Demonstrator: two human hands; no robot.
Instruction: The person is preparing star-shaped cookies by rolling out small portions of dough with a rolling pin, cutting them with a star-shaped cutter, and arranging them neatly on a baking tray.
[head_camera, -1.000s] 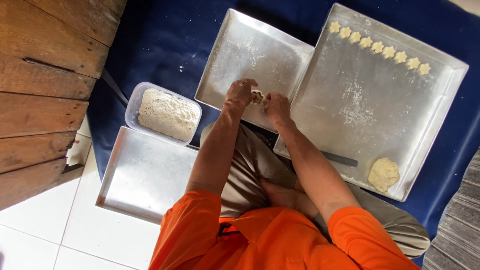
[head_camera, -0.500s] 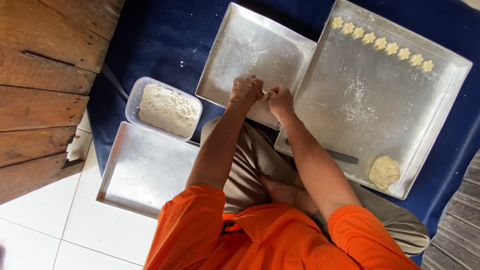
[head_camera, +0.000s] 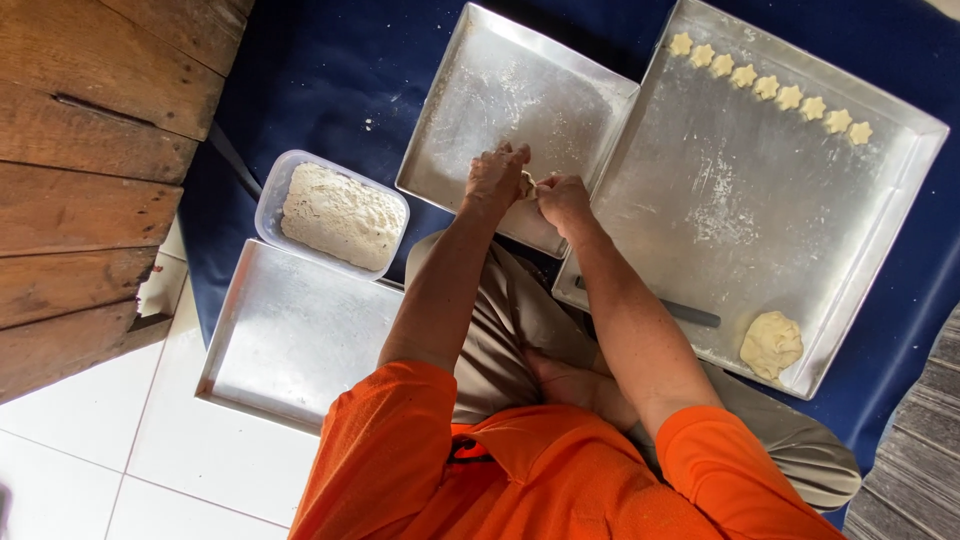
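Note:
My left hand (head_camera: 494, 180) and my right hand (head_camera: 564, 201) meet over the near edge of the middle metal tray (head_camera: 500, 90). Both pinch a small piece of pale dough (head_camera: 527, 183) between their fingertips. To the right lies a large metal tray (head_camera: 740, 200), dusted with flour. A row of several star-shaped dough pieces (head_camera: 770, 88) lines its far edge. A lump of dough (head_camera: 771, 343) rests in its near right corner, with a dark flat tool (head_camera: 690, 315) beside my right forearm.
A clear plastic tub (head_camera: 340, 215) of floury dough stands left of my left arm. A third metal tray (head_camera: 290, 340) lies below it, partly on white floor tiles (head_camera: 90, 450). Blue cloth (head_camera: 320, 90) covers the floor; wooden boards (head_camera: 90, 150) stand at left.
Both hands stay together on the small dough piece, fingers shifting slightly. The view has drifted a little; the trays and the tub have not moved.

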